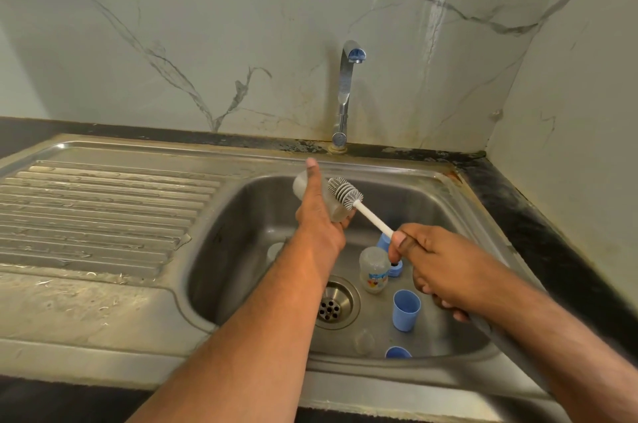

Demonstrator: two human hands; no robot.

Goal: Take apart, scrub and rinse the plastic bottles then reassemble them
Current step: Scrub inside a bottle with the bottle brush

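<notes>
My left hand (pixel 319 215) grips a clear plastic bottle (pixel 301 185) over the back left of the sink basin, thumb stretched along it. My right hand (pixel 438 267) holds the white handle of a bottle brush (pixel 345 190); its grey bristle head lies against the bottle's side, outside it. Down in the basin a second clear bottle (pixel 373 270) with a printed label stands near the drain. A blue cap (pixel 406 309) stands to its right, another blue piece (pixel 397 352) sits at the front, and blue parts (pixel 383 243) lie behind the bottle. A clear teat (pixel 363 341) lies near the front.
The steel sink (pixel 448 201) has a drain (pixel 331 303) at its middle and a ribbed draining board (pixel 96 208) to the left. A chrome tap (pixel 347 91) stands behind the basin, with no water running. Marble walls close in behind and on the right.
</notes>
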